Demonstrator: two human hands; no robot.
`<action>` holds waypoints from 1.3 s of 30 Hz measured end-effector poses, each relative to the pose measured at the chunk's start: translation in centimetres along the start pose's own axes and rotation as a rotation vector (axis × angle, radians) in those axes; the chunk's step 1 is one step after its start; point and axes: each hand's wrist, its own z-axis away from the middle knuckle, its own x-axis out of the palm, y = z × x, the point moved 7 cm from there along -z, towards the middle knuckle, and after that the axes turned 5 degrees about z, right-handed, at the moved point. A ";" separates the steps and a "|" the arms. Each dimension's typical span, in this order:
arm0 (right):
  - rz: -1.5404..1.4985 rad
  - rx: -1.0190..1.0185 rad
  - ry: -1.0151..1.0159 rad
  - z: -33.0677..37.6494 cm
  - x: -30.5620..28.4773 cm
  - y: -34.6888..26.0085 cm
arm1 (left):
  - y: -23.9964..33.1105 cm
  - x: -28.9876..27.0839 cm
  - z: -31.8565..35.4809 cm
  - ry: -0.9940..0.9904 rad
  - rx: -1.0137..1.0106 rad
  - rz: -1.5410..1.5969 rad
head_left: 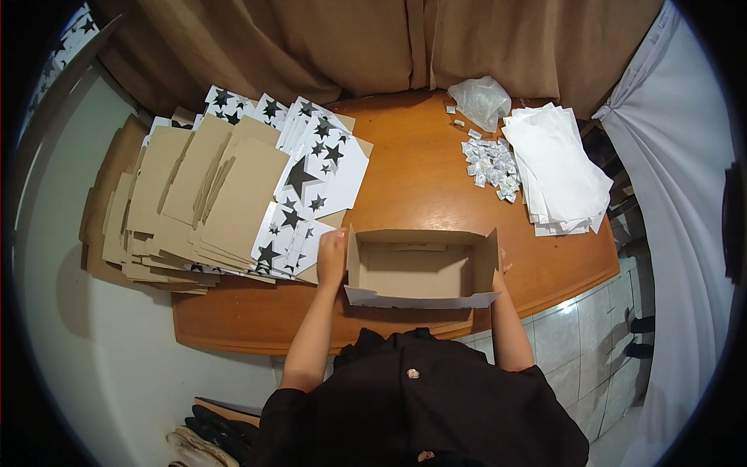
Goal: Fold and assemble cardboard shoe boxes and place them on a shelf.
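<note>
An open cardboard box (412, 268), brown inside with a pale outer face, sits at the table's near edge in front of me. Nothing lies inside it. My left hand (332, 255) grips its left end wall, and my right hand (503, 267) holds the right end, most of those fingers hidden behind the wall. Just left of the box lies a large pile of flat cardboard blanks (241, 183). Some of these show a white side with black stars (319, 167).
Several small silvery packets (492, 165) lie scattered at the back right, below a clear plastic bag (481, 101). Beside them is a stack of white paper sheets (560, 171). The wooden table (405, 163) backs onto a brown curtain (334, 47); shoes (206, 432) stand at lower left.
</note>
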 end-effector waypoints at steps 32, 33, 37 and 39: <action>-0.020 -0.245 0.168 5.0 0.8 -10.6 | 18.8 3.7 4.4 -0.429 0.696 -0.376; -0.020 -0.248 0.175 6.4 1.2 -11.7 | 19.4 3.8 4.5 -0.429 0.726 -0.362; 0.790 -0.463 -0.123 9.2 5.3 -13.5 | 20.1 3.0 5.0 -0.431 0.887 -0.143; 0.989 -0.514 -0.103 9.6 5.3 -13.4 | 20.1 1.9 5.0 -0.378 0.925 -0.035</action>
